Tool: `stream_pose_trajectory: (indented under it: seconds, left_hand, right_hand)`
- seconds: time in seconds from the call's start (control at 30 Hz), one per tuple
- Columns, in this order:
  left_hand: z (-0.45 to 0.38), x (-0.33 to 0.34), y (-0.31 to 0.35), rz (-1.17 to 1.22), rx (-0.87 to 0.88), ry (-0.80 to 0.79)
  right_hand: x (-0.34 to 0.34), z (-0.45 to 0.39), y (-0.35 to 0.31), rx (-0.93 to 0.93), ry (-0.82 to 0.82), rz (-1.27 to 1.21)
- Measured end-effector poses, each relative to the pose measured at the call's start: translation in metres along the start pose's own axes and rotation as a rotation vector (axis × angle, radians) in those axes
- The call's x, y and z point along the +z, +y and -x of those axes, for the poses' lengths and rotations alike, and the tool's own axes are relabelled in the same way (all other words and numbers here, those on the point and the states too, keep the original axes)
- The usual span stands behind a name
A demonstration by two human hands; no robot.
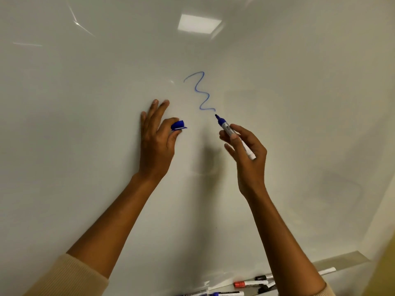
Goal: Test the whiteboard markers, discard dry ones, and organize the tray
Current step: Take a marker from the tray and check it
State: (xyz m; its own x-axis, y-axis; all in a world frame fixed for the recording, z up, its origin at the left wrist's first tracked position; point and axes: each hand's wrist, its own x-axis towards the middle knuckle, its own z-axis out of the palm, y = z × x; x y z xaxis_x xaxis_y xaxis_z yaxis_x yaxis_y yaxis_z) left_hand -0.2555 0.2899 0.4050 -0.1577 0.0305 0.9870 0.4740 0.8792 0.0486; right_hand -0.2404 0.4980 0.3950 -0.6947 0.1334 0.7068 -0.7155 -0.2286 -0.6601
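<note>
From the head view, both forearms reach up to the whiteboard (85, 103). The right hand (245, 150) grips an uncapped blue marker (234, 135) between thumb and curled fingers, its tip angled up and left, just below the end of a blue squiggle (202, 92) on the board. The left hand (157, 133) pinches the blue cap (178, 125) between thumb and forefinger, its other fingers straight against the board. Low at the frame's edge, the tray (342, 260) holds several markers, among them a red-capped marker (250, 283) and a black-capped marker (264, 277).
</note>
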Motion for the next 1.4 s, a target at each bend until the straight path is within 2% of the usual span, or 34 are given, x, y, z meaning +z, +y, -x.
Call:
stream_pose_trajectory:
  seconds: [0.13,0.33,0.57,0.7,0.9,1.13,1.4]
  left_hand:
    - [0.027,-0.008,0.018,0.238,-0.031,-0.118]
    - [0.074,-0.021,0.023,0.430,-0.234,-0.263]
    - [0.124,-0.053,0.003,0.382,-0.381,-0.527]
    - [0.150,-0.078,-0.011,0.398,-0.454,-0.694]
    - [0.180,-0.117,-0.020,0.592,-0.773,-0.761]
    - [0.222,-0.164,-0.047,0.590,-0.966,-0.744]
    - [0.284,-0.239,-0.090,0.475,-1.108,-0.784]
  right_hand:
    - [-0.007,0.033,-0.001,0.089,-0.096,-0.121]
    - [-0.011,0.069,0.025,0.186,-0.089,-0.066]
    - [-0.002,0.100,0.052,0.369,-0.208,-0.023]
    - [0.013,0.121,0.071,0.445,-0.340,0.006]
    - [0.049,0.151,0.095,0.666,-0.421,-0.135]
    - [0.111,0.217,0.129,0.899,-0.526,-0.261]
    - [0.176,0.287,0.150,1.105,-0.674,-0.310]
